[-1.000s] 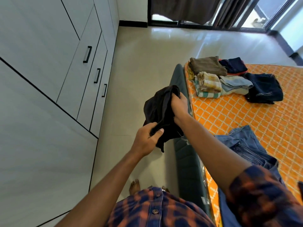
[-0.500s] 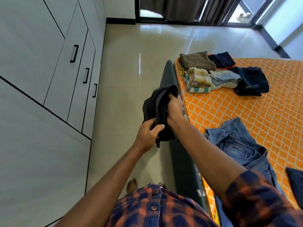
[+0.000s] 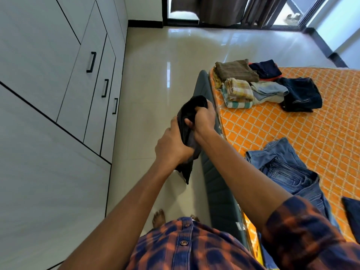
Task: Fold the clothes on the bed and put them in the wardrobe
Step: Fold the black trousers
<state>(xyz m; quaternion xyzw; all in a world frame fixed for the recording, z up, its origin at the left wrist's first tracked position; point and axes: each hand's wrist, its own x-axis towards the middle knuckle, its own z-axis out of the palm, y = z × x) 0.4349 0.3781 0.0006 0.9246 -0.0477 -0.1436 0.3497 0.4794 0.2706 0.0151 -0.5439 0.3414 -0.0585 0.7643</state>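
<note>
I hold a black garment (image 3: 190, 115) bunched between both hands, in the air beside the bed's left edge. My left hand (image 3: 171, 146) grips its lower part and a corner hangs below. My right hand (image 3: 203, 119) clutches the upper part. On the bed with the orange patterned cover (image 3: 282, 131), unfolded blue jeans (image 3: 288, 174) lie near me. At the far end sits a group of folded clothes: a brown piece (image 3: 235, 70), a checked cloth (image 3: 238, 90), a pale blue piece (image 3: 269, 92) and dark jeans (image 3: 301, 94). The white wardrobe (image 3: 58, 75) stands at my left with doors closed.
A strip of glossy tiled floor (image 3: 155, 75) runs between wardrobe and bed. The bed has a dark grey padded side (image 3: 214, 182). Curtains and a glass door (image 3: 233, 10) close the far end. Another dark garment (image 3: 352, 215) lies at the right edge.
My hands have drawn closer together, squeezing the black garment into a tighter bundle. The view has shifted slightly, bringing more of the bed into sight.
</note>
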